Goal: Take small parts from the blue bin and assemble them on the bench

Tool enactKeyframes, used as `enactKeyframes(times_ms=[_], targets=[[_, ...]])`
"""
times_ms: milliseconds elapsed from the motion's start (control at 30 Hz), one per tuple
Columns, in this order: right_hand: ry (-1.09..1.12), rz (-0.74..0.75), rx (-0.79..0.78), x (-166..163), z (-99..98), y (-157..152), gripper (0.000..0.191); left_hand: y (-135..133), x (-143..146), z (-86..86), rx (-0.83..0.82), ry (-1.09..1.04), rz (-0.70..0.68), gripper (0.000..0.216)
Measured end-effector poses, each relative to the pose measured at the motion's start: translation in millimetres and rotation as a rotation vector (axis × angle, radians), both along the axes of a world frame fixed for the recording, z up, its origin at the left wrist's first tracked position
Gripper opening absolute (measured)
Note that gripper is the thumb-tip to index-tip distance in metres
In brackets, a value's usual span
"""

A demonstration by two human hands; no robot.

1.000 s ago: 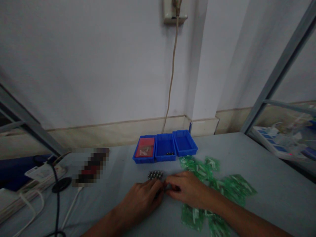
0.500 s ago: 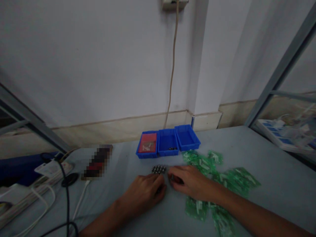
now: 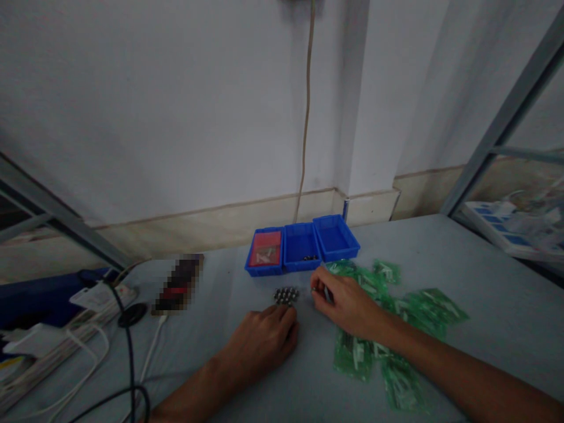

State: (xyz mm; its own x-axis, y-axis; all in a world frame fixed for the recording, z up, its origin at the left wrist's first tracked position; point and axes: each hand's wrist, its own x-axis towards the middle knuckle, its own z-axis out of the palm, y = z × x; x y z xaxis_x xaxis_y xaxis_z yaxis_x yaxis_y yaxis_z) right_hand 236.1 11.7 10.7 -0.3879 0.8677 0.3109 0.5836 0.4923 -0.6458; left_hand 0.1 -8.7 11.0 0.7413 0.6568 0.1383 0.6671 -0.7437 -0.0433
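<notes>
My left hand (image 3: 264, 341) rests on the grey table with its fingers curled loosely under, just in front of a small cluster of dark metal balls (image 3: 285, 294). What lies under those fingers is hidden. My right hand (image 3: 343, 302) is raised a little to the right of the cluster, with thumb and fingers pinched on a small item I cannot make out. Behind the cluster stand three blue trays (image 3: 304, 254) in a row; the left one (image 3: 265, 260) has a red lining, the middle one holds a few dark balls.
Several green packets (image 3: 396, 305) lie scattered under and right of my right arm. A pixelated dark object (image 3: 178, 284), a power strip (image 3: 103, 294) and cables (image 3: 127, 346) sit at the left. A cord (image 3: 305, 117) hangs down the wall. A metal frame (image 3: 497, 129) stands right.
My right hand has lifted away from my left hand, moving back and right toward the blue trays. My left hand has stayed almost still.
</notes>
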Motion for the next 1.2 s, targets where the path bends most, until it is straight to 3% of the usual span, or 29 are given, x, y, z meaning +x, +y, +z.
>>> enactKeyframes(times_ms=[200, 400, 1200], targets=[[0.122, -0.087, 0.046, 0, 1.5, 2, 0.012, -4, 2, 3.4, -0.005, 0.047, 0.058, 0.010], [0.282, -0.209, -0.015, 4, 8.9, 5, 0.010, 0, 0, 7.7, 0.000, 0.066, 0.095, 0.013], [0.345, -0.191, -0.039, 1, 4.4, 6, 0.009, 4, -3, -0.1, 0.056, -0.012, 0.066, 0.021]])
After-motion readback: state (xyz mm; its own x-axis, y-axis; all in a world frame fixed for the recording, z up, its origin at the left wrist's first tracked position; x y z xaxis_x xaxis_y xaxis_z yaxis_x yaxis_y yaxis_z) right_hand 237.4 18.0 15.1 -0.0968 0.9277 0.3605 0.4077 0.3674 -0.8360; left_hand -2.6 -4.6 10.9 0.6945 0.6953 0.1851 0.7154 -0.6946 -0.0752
